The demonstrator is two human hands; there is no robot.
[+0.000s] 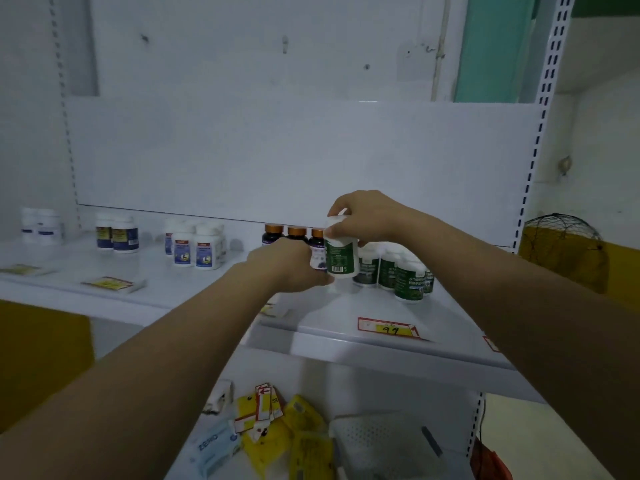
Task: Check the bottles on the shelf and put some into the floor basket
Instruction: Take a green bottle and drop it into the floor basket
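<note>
A white bottle with a green label (341,252) is held upright just above the white shelf (346,327). My right hand (363,216) grips its white cap from above. My left hand (294,265) holds its lower part from the left. Behind and to the right stand more green-label bottles (408,275). Dark bottles with gold caps (296,233) stand in a row behind my left hand. Further left are white bottles with blue labels (197,247) and a pair with dark blue labels (117,233). No floor basket is in view.
A red and yellow price tag (388,329) marked 99 sits on the shelf's front edge. The lower shelf holds yellow packets (304,441), loose tags and a white perforated box (384,441). A wire mesh ball (562,244) sits at the right. Slotted uprights frame the shelf.
</note>
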